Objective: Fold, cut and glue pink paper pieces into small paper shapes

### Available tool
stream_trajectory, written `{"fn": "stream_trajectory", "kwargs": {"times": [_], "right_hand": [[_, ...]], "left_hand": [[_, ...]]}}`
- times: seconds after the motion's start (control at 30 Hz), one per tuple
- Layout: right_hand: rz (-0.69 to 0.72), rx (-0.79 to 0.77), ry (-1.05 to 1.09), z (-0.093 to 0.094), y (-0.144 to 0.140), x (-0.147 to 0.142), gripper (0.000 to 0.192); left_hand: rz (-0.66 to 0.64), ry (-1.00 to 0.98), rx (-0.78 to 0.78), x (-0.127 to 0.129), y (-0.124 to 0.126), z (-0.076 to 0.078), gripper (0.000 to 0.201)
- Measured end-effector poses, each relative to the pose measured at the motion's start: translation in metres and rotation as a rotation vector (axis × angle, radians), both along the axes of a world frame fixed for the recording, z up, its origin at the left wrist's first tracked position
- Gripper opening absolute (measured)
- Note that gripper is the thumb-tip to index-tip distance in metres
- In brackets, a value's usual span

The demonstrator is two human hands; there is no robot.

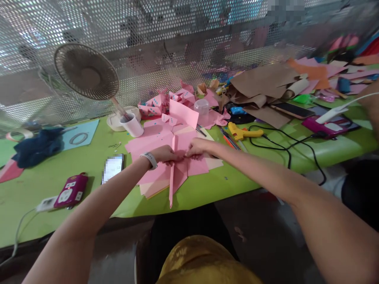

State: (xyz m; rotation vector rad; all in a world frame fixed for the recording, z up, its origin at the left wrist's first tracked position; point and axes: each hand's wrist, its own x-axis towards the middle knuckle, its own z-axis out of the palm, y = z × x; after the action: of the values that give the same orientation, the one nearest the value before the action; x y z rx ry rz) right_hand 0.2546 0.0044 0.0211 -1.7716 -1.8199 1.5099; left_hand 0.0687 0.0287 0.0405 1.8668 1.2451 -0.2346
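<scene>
A long, narrow strip of folded pink paper (171, 185) stands on edge over a pile of pink sheets (148, 144). My left hand (165, 154), with a white band at its wrist, is closed on the strip near its middle. Just to the right, my right hand (196, 148) is closed in a pinch at the same pink paper, its fingertips close to my left ones. The fingers partly hide where the paper is gripped. Behind the hands, a folded pink card (183, 113) stands upright.
A fan (87, 71) and a white cup (132, 125) stand back left. A phone (113, 169) and a purple power strip (72, 190) lie left. Rightward are a yellow glue gun (243, 131), its black cord and brown paper (263, 81). Pink folded pieces (158, 103) are heaped behind.
</scene>
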Motion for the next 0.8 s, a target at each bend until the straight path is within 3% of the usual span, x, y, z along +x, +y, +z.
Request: {"fn": "stream_trajectory", "kwargs": {"times": [0.23, 0.47, 0.67, 0.8], "right_hand": [[-0.003, 0.005, 0.01, 0.001, -0.003, 0.001, 0.03], [0.0, 0.03, 0.012, 0.0, -0.004, 0.003, 0.031], [-0.002, 0.021, 0.035, -0.001, -0.004, 0.003, 0.032], [-0.007, 0.012, 0.049, -0.003, -0.003, 0.003, 0.032]], "left_hand": [[-0.011, 0.086, 0.022, 0.0, 0.002, 0.008, 0.043], [-0.018, 0.152, 0.03, -0.005, 0.001, 0.019, 0.029], [0.035, 0.093, 0.027, -0.008, -0.006, 0.024, 0.031], [0.06, 0.049, 0.025, -0.008, -0.005, 0.019, 0.037]]}}
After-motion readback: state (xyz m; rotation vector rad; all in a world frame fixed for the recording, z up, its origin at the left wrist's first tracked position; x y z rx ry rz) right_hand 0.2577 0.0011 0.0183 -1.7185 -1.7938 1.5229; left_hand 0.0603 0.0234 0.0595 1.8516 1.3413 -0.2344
